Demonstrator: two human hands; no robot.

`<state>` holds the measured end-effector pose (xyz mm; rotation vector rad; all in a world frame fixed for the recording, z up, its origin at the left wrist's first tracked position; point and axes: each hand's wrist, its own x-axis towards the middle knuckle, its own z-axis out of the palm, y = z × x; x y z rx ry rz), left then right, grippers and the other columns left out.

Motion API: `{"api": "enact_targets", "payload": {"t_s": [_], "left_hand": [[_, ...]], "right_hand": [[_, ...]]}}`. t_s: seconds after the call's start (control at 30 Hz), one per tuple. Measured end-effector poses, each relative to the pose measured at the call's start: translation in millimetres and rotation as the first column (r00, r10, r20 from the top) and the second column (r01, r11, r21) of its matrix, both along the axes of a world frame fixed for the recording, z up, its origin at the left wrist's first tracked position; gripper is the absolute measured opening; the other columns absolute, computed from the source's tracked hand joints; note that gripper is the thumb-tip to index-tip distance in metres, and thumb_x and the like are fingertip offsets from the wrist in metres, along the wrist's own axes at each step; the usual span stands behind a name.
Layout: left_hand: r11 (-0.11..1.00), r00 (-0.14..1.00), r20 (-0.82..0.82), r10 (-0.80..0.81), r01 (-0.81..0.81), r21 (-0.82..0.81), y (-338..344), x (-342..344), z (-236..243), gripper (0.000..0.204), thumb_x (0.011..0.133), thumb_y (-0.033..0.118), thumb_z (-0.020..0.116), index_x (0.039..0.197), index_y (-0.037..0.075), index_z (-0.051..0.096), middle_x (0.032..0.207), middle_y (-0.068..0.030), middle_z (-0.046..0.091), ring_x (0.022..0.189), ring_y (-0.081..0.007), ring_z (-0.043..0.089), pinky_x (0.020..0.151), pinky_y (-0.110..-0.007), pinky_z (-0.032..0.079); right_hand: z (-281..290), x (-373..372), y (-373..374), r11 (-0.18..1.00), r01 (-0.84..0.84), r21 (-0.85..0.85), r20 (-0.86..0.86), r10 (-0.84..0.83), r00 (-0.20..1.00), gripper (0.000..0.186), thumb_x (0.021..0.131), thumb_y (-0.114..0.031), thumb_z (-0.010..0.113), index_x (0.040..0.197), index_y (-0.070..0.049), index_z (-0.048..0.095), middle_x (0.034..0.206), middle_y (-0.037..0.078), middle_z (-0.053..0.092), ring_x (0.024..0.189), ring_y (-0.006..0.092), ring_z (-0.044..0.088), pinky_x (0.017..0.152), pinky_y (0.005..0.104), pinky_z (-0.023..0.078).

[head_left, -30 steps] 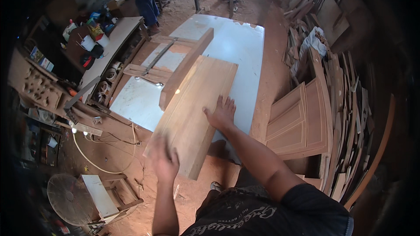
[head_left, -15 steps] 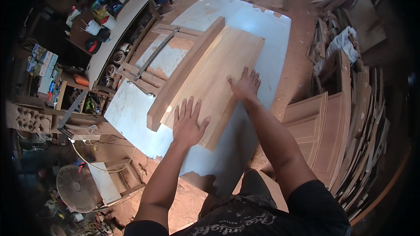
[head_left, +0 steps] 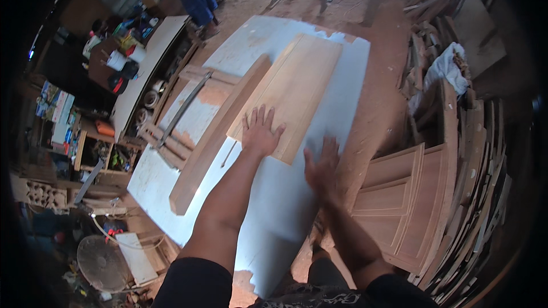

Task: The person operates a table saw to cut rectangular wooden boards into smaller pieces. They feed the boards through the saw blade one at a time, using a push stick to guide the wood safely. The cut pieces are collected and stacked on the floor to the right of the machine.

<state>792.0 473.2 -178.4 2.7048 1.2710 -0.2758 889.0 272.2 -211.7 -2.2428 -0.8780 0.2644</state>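
Pale wooden panel (head_left: 302, 85) lying on the white table (head_left: 274, 205), its near end beneath the left grip (head_left: 261, 138), fingers spread. Right grip (head_left: 323, 171), empty, thumb wide, beside it. Squared timber beam (head_left: 221, 131) left of both.

Single head-worn view, left lens of side-by-side pair. Looks steeply down and forward, from above and behind fingers (head_left: 261, 116). Close range: forearms (head_left: 224, 202) enter from lower edge, behind fingers. Wide fisheye spans tabletop (head_left: 338, 108) around fingers, floor (head_left: 357, 14) far beyond them, fan (head_left: 103, 262) leftward and behind; straight edges bend outward.
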Motion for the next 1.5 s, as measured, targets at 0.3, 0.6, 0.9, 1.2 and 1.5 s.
{"api": "enact_targets", "payload": {"t_s": [0.3, 0.6, 0.9, 1.2, 1.5], "left_hand": [[0.998, 0.988, 0.154, -0.025, 0.016, 0.063, -30, 88, -21, 0.086, 0.109, 0.064, 0.034, 0.171, 0.005, 0.023, 0.177, -0.0242, 0.018, 0.165, -0.0429, 0.013, 0.133, -0.06, 0.002], [0.995, 0.962, 0.256, -0.095, 0.094, 0.015, -270, -75, 29, 0.087, 0.101, 0.061, 0.056, 0.164, 0.003, 0.039, 0.169, -0.029, 0.033, 0.161, -0.0459, 0.021, 0.124, -0.077, 0.003], [0.973, 0.866, 0.444, 0.23, -0.208, -0.1, -326, -318, 79, 0.071, 0.085, 0.045, 0.086, 0.133, -0.004, 0.067, 0.119, -0.0254, 0.063, 0.115, -0.0415, 0.06, 0.099, -0.054, 0.048], [0.956, 0.863, 0.419, 0.283, -0.215, -0.202, -310, -320, 90, 0.066, 0.08, 0.036, 0.094, 0.124, -0.006, 0.068, 0.118, -0.0287, 0.067, 0.111, -0.0462, 0.067, 0.098, -0.05, 0.055], [0.857, 0.914, 0.225, 0.338, -0.2, -0.475, -277, -311, 100, 0.058, 0.082, 0.032, 0.091, 0.123, -0.004, 0.07, 0.119, -0.0269, 0.075, 0.116, -0.0409, 0.072, 0.099, -0.05, 0.057]], "right_hand": [[-24, 19, -103, 0.958, 0.246, 0.146, -0.632, -0.101, 0.768, 0.079, 0.109, -0.041, 0.062, 0.163, 0.008, 0.032, 0.163, 0.027, 0.045, 0.153, 0.0352, 0.042, 0.123, 0.0448, 0.037], [20, -25, -176, 0.951, -0.027, 0.307, -0.54, 0.198, 0.818, 0.079, 0.103, -0.03, 0.074, 0.163, 0.002, 0.034, 0.151, 0.023, 0.057, 0.135, 0.031, 0.058, 0.113, 0.0404, 0.048], [95, -185, -296, 0.992, -0.115, 0.055, -0.479, 0.127, 0.869, 0.072, 0.092, -0.031, 0.083, 0.148, 0.003, 0.052, 0.141, 0.026, 0.063, 0.126, 0.0413, 0.066, 0.108, 0.0489, 0.052], [140, -209, -279, 0.972, -0.031, -0.233, -0.2, -0.016, 0.98, 0.072, 0.08, -0.036, 0.092, 0.129, 0.007, 0.061, 0.123, 0.031, 0.071, 0.118, 0.0455, 0.068, 0.098, 0.0518, 0.055], [107, -234, -235, 0.962, 0.022, -0.272, -0.157, -0.067, 0.985, 0.052, 0.09, -0.011, 0.066, 0.14, 0.004, 0.059, 0.126, 0.038, 0.066, 0.125, 0.0501, 0.064, 0.106, 0.05, 0.053]]}}
